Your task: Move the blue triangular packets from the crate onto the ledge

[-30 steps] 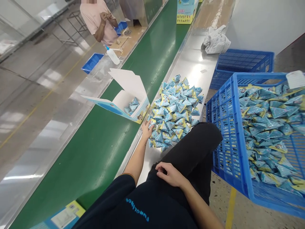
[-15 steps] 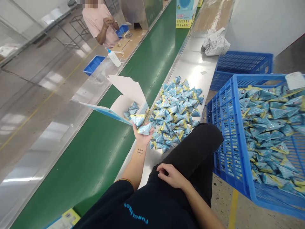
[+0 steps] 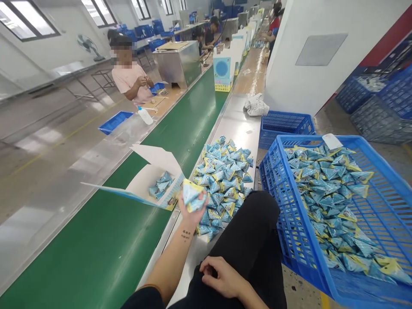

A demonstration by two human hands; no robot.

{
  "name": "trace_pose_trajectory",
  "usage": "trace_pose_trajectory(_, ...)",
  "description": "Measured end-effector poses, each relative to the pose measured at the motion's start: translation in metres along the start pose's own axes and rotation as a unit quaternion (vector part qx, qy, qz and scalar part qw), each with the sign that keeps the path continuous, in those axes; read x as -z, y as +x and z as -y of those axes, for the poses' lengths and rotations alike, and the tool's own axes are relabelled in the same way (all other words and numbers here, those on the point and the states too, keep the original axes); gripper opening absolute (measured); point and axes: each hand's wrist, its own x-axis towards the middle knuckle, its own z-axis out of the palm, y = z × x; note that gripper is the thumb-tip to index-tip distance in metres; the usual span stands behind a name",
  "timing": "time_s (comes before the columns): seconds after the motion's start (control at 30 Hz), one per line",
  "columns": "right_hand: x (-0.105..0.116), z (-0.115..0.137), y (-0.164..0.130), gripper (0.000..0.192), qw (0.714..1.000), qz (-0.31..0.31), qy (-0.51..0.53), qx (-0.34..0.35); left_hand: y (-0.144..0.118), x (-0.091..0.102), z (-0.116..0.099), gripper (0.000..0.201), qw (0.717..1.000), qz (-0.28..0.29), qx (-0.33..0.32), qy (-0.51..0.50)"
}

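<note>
My left hand (image 3: 192, 213) is closed around blue-and-yellow triangular packets (image 3: 190, 192), apparently two. It is above the near edge of a pile of the same packets (image 3: 222, 171) on the metal ledge. Just left of this hand, an open carton (image 3: 141, 180) lies on the green conveyor belt with its flaps spread. Several packets (image 3: 162, 185) are inside the carton. My right hand (image 3: 222, 277) rests on my thigh with its fingers loosely curled and nothing visible in them.
A blue crate (image 3: 273, 206) of packets stands at my right, with another blue crate (image 3: 286, 118) behind it. Striped cloth (image 3: 256, 105) lies on the ledge. Upright cartons (image 3: 223, 71) stand farther along the belt (image 3: 189, 120). Across it, a person in pink (image 3: 128, 77) works near a glue bottle (image 3: 144, 115).
The view has tilted up, showing more of the room. My left hand, still holding packets, has moved from the carton's edge to the right, over the pile. My right hand stays on my thigh.
</note>
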Motion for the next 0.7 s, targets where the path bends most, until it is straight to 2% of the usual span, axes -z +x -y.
trace_pose_trajectory(0.07,-0.001,-0.002,0.000,0.013,1.000,-0.001,0.001,0.002,0.000,-0.003,0.005,0.046,1.000,0.004,0.015,0.003)
trace_pose_trajectory(0.17,-0.002,-0.006,0.001,0.014,1.000,-0.006,-0.002,0.004,0.001,-0.009,0.011,0.048,1.000,-0.012,-0.004,-0.010)
trace_pose_trajectory(0.27,-0.002,-0.012,0.001,0.015,1.000,-0.006,-0.007,-0.002,0.000,-0.013,0.016,0.048,0.999,0.002,0.030,-0.015)
trace_pose_trajectory(0.33,-0.003,-0.015,0.001,0.016,1.000,-0.004,-0.011,-0.008,-0.001,-0.014,0.018,0.047,0.999,0.001,0.026,-0.029)
trace_pose_trajectory(0.4,-0.003,-0.017,0.001,0.017,1.000,-0.004,-0.011,-0.011,-0.002,-0.012,0.019,0.047,0.999,-0.009,0.022,-0.032)
trace_pose_trajectory(0.53,-0.002,-0.015,0.001,0.017,1.000,0.000,-0.014,-0.010,-0.003,-0.003,0.021,0.045,0.998,-0.004,0.059,-0.025)
trace_pose_trajectory(0.63,-0.002,-0.012,0.000,0.017,1.000,0.003,-0.015,-0.023,-0.004,0.007,0.024,0.045,0.997,-0.024,0.024,-0.066)
trace_pose_trajectory(0.7,-0.002,-0.010,-0.001,0.017,0.999,0.003,-0.010,-0.034,-0.004,0.013,0.028,0.044,0.996,-0.029,0.030,-0.073)
